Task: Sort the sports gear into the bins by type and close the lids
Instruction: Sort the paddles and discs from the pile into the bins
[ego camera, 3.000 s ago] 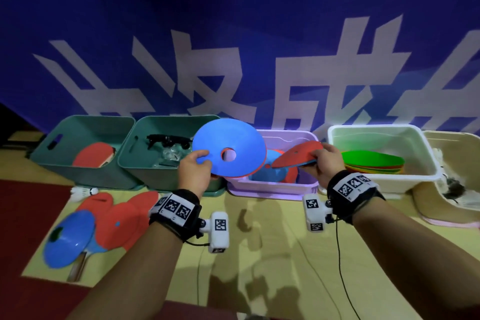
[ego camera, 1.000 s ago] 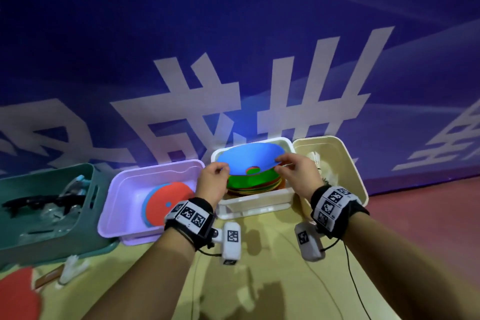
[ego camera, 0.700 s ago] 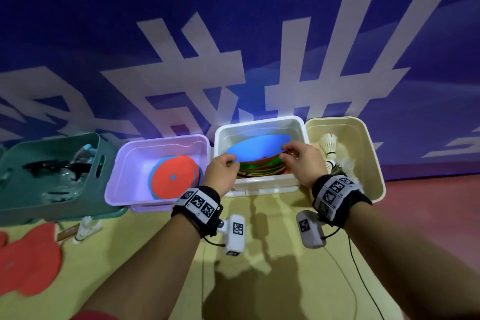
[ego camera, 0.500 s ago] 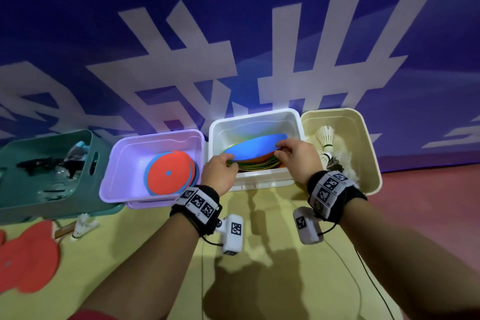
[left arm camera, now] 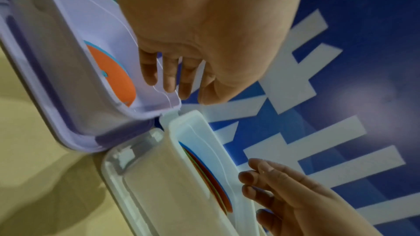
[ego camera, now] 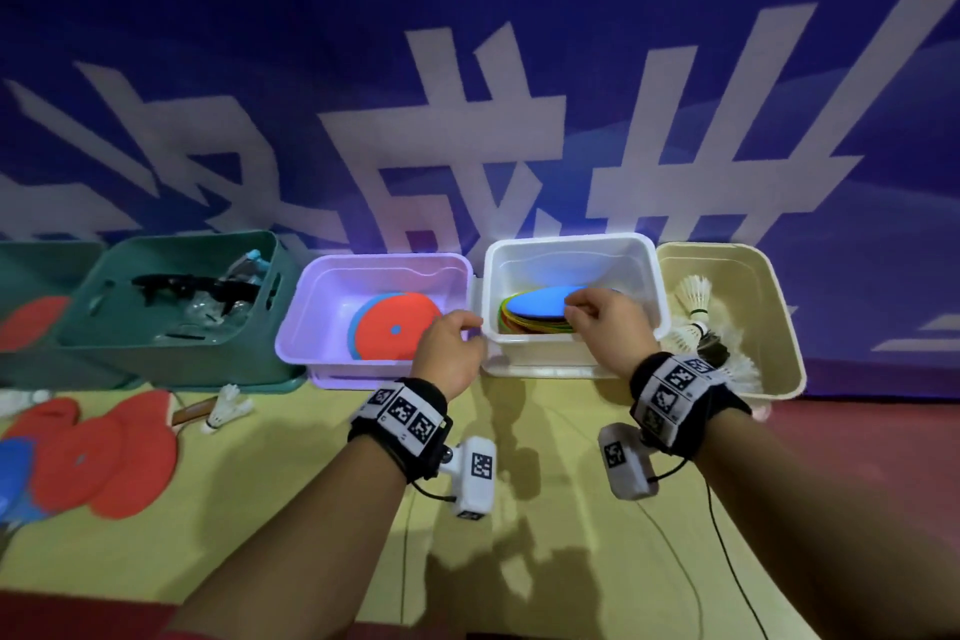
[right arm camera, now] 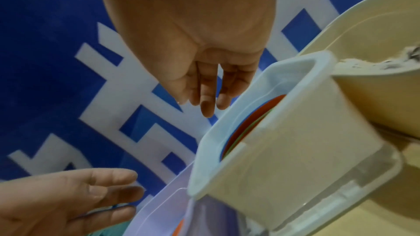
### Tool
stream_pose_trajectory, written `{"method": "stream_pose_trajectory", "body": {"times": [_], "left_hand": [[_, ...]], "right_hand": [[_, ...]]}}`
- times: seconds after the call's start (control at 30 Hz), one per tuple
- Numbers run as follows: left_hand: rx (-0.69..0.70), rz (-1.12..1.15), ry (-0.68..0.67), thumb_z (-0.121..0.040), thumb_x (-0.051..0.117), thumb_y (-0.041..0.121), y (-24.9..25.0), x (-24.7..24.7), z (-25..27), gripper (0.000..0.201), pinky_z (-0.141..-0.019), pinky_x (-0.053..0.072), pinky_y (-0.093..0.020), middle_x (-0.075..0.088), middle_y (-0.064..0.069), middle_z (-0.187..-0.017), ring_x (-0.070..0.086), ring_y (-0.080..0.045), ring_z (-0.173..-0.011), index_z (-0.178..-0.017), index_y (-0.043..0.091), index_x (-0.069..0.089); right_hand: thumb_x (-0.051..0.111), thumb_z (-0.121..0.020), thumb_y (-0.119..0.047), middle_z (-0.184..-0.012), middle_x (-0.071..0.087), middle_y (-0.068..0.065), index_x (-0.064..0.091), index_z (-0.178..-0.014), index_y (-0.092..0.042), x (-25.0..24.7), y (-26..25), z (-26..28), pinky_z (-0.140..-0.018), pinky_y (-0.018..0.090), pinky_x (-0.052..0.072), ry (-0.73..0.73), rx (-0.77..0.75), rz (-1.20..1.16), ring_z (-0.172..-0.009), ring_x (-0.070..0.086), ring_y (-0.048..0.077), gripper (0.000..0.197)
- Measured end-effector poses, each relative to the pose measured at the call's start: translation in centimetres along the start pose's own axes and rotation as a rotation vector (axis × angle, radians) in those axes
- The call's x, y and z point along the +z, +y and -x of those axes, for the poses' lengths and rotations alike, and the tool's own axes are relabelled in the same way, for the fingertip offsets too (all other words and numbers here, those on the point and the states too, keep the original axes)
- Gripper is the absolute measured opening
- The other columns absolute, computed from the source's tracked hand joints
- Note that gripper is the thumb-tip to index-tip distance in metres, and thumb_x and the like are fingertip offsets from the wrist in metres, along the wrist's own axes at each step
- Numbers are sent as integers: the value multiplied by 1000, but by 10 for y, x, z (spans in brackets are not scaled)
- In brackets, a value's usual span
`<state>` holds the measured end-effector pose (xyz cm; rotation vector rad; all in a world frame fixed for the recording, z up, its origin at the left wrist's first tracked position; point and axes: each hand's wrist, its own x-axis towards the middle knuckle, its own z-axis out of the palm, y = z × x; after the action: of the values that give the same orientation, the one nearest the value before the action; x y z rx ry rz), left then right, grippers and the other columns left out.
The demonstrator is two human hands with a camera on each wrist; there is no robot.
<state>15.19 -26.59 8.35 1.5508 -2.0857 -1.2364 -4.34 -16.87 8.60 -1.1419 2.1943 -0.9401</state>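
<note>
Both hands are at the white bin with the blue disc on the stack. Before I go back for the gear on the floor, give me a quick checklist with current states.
1. Blue disc lying on the stack inside the white bin: ok.
2. Left hand free: ok, its fingers hang relaxed over the purple bin, holding nothing.
3. Right hand free: ok, the right wrist view shows straight fingers and nothing held.
4. Floor cleared of gear: not ok, red discs and a shuttlecock lie there.
5. Lids closed: not ok, every bin in view is open.
6. Lids within reach: cannot tell.
</note>
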Motion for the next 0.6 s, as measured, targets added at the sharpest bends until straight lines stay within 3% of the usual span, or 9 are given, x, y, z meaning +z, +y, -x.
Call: {"method": "stream_pose_trajectory", "body": {"times": [0.17, 0.27, 0.43, 0.6], "left_hand": [[-8, 45, 96, -89, 54, 4, -36, -72, 42, 31, -86, 42, -21, 65, -3, -112, 59, -18, -101, -117, 8, 66], [-32, 115, 150, -90, 52, 4, -71, -120, 71, 32, -69, 46, -16, 65, -6, -117, 61, -21, -93, -119, 9, 64], [-103, 129, 246, -88, 55, 8, -161, -206, 136, 30, -88, 48, -30, 66, -2, -113, 62, -23, -100, -115, 14, 67], [-169, 136, 359, -88, 58, 9, -258, -291, 206, 27, -91, 48, -31, 68, -3, -110, 62, -21, -100, -113, 14, 67]], "right_hand": [[63, -90, -23, -99, 72, 3, 71, -107, -15, 44, -67, 29, -77, 21, 38, -49, -115, 10, -96, 62, 20, 20], [61, -91, -20, -101, 72, 5, 71, -110, -14, 81, -111, 54, -74, 20, 37, -94, -181, 35, -92, 62, 20, 22], [63, -90, -17, -93, 70, 2, 71, -105, -15, 172, -185, 112, -71, 21, 38, -197, -274, -1, -81, 58, 15, 17], [64, -89, -20, -87, 69, 3, 71, -98, -17, 271, -255, 174, -73, 29, 46, -334, -388, 44, -80, 61, 19, 11]]}}
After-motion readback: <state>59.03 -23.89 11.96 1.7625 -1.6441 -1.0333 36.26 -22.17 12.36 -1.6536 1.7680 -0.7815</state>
